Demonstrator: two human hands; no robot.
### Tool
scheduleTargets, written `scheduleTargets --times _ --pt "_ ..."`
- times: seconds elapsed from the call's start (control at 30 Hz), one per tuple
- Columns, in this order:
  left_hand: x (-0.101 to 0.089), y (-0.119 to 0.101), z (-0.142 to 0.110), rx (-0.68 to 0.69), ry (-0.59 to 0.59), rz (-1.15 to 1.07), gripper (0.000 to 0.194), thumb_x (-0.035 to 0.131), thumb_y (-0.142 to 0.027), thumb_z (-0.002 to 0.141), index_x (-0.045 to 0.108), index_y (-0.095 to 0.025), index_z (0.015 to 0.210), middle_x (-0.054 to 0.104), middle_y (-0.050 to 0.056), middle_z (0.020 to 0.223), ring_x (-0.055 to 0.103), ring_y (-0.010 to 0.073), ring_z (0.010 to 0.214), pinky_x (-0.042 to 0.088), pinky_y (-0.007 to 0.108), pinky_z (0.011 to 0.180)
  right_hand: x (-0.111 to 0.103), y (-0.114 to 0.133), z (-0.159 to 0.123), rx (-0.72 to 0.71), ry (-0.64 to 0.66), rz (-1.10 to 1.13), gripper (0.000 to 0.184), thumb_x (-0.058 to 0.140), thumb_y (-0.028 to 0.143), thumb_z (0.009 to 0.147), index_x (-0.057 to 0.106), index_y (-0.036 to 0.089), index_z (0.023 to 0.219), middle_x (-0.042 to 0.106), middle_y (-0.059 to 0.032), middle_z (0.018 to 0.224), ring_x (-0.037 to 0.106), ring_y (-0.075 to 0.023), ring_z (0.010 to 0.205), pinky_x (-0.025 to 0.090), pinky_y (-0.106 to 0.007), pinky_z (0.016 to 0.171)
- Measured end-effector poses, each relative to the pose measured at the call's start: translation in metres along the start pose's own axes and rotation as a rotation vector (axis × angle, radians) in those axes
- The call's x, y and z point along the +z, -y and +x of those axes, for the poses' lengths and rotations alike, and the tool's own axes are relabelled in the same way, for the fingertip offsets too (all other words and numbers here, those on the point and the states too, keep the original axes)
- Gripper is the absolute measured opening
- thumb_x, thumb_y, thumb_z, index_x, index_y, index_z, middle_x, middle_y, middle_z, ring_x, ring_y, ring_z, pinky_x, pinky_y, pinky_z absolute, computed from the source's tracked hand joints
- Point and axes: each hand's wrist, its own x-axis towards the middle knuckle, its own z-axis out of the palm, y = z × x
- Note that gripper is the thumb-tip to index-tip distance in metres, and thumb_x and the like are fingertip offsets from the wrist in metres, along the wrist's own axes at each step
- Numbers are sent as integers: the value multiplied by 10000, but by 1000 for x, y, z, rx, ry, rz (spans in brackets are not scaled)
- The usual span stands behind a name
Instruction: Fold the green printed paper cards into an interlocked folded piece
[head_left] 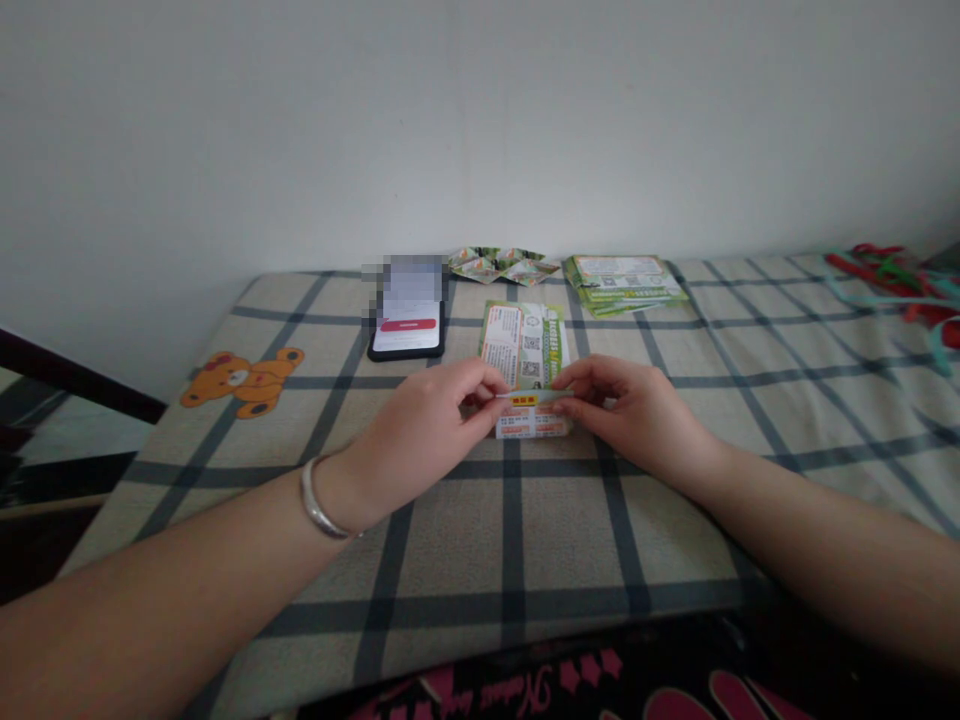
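Both arms bare, reaching forward and converging. Silver bangle [321,502] taken as reference: encircles left wrist. Left forearm [172,580] trails nearer than bangle; left hand [435,418] extends beyond it, back uppermost, thumb and forefinger pinching. Right hand [634,402] well right of bangle, thumb and fingertips pinching likewise; right forearm [825,525] slants farther right.
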Motion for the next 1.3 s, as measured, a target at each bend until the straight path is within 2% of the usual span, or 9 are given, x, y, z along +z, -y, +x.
scheduleTargets --times 0.13,0.3,0.47,0.63,0.87,1.03,1.3 --pt "-1 1 0 38 -21 95 56 687 -149 824 655 -185 852 652 -24 808 634 122 771 483 249 705 1 -1 0 53 31 61 185 722 343 800 690 212 927 640 25 697 534 -102 582 414 -254 536" --pt "1 7 1 -17 -21 68 28 681 -173 833 679 -201 829 635 -13 815 614 138 781 478 283 727 3 -2 1 120 52 154 179 738 353 778 687 209 872 672 13 711 576 -114 606 432 -254 540" --pt "1 9 3 38 -39 181 43 752 -200 785 711 -198 775 620 11 796 601 175 799 459 337 756 3 1 2 150 48 94 152 750 339 765 700 202 806 671 11 680 561 -111 582 420 -253 522" --pt "1 10 5 99 -80 306 81 792 -260 761 735 -220 803 628 13 781 591 197 833 434 372 783 3 -1 3 99 51 -8 122 743 311 785 720 204 840 679 10 699 552 -110 584 421 -257 538" --pt "2 10 9 43 24 247 47 747 -244 804 728 -204 818 647 25 813 564 205 897 451 350 792 1 -1 10 -97 35 -206 73 747 247 793 743 225 863 665 -9 741 564 -140 674 428 -283 623" --pt "3 10 9 98 80 263 52 725 -234 829 702 -187 830 663 19 799 522 209 899 433 335 784 2 -1 12 -131 54 -265 99 762 294 795 741 220 857 665 -9 728 576 -161 728 435 -304 697" --pt "3 12 10 115 119 282 93 708 -269 852 684 -179 848 682 20 857 497 227 974 404 374 883 3 -4 12 -148 72 -311 130 743 310 813 742 206 892 679 -10 744 583 -167 744 425 -320 739"
